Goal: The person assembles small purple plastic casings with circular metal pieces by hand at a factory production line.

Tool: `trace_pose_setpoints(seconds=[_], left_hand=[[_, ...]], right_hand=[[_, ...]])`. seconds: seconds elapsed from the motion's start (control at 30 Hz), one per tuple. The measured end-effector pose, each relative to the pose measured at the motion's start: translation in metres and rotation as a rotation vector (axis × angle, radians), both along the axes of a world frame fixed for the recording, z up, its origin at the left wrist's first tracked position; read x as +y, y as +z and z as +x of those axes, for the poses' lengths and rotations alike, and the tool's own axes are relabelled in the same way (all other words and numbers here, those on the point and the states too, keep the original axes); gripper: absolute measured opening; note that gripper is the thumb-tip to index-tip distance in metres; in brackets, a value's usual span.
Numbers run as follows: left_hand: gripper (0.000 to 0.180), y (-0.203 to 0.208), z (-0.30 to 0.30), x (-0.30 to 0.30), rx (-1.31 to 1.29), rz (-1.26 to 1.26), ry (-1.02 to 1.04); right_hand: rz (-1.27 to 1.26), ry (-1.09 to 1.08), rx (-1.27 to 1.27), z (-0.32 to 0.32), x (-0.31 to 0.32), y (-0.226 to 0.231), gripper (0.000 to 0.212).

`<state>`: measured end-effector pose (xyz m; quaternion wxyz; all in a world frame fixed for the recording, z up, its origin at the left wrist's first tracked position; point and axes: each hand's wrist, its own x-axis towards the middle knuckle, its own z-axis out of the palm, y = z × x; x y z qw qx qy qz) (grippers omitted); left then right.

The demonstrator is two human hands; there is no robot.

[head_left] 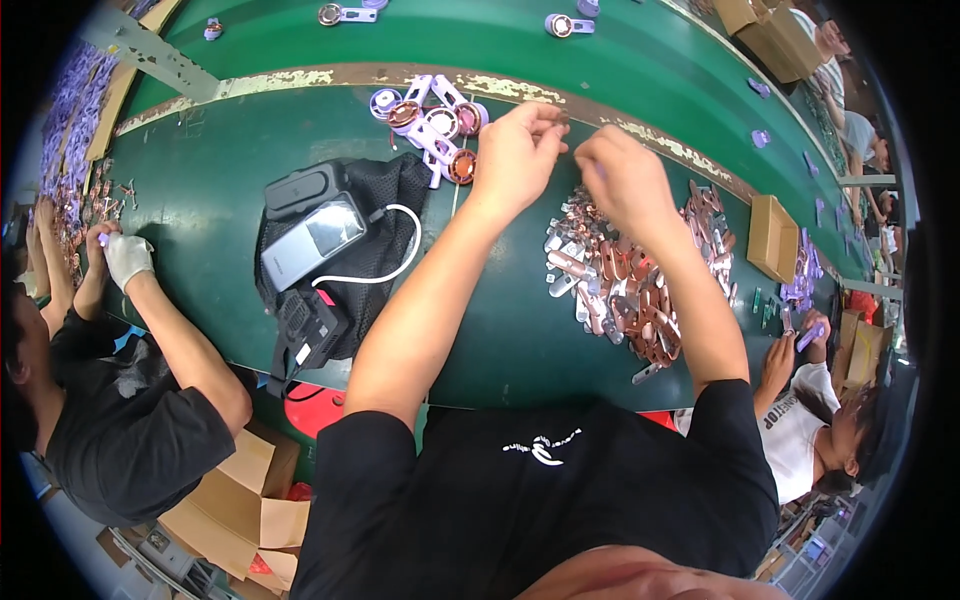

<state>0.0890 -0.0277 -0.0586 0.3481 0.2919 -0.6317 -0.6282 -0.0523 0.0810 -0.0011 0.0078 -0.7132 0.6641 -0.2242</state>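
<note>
Over the far side of the green table, my left hand point(515, 155) is closed in a pinch, with something small and dark at its fingertips. Close to its right, my right hand point(628, 180) has curled, slightly blurred fingers; what they hold, if anything, is hidden. Just left of my left hand lies a cluster of purple handheld-fan parts point(440, 122) with round copper-coloured and white rings. Below my right hand spreads a heap of brown and silvery elongated casing pieces point(625, 285), with small metal bits point(577, 215) at its upper left.
Beyond the table runs a green conveyor belt point(460, 40) carrying scattered purple fan parts. A black mesh bag point(405, 185) holds a grey power bank point(300, 245) with a white cable point(412, 240). An open cardboard box point(772, 240) stands right. People work at both sides, one wearing a white glove point(128, 258).
</note>
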Motion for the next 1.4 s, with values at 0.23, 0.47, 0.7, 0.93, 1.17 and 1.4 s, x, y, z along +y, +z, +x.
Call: trace_pose_setpoints(seconds=[0.23, 0.47, 0.7, 0.93, 1.17, 1.4], left_hand=[[0.024, 0.016, 0.001, 0.009, -0.151, -0.021, -0.242], [0.017, 0.005, 0.002, 0.006, -0.141, -0.002, -0.352], [0.016, 0.012, 0.005, 0.005, -0.167, -0.026, -0.365], [0.019, 0.015, 0.005, 0.004, -0.132, 0.082, -0.435], [0.027, 0.016, 0.004, 0.005, -0.087, 0.211, -0.359], [0.034, 0.013, 0.001, 0.003, 0.128, 0.433, -0.272]], right_hand=[[-0.053, 0.123, 0.245, -0.019, -0.004, 0.033, 0.008], [0.171, 0.334, 0.497, -0.008, -0.004, 0.051, 0.01], [0.079, 0.419, 0.484, -0.019, -0.016, 0.053, 0.014], [0.068, 0.351, 0.425, -0.033, -0.019, 0.048, 0.022], [0.157, -0.108, -0.362, -0.045, -0.008, 0.048, 0.026], [0.205, -0.193, -1.057, -0.044, 0.006, 0.041, 0.031]])
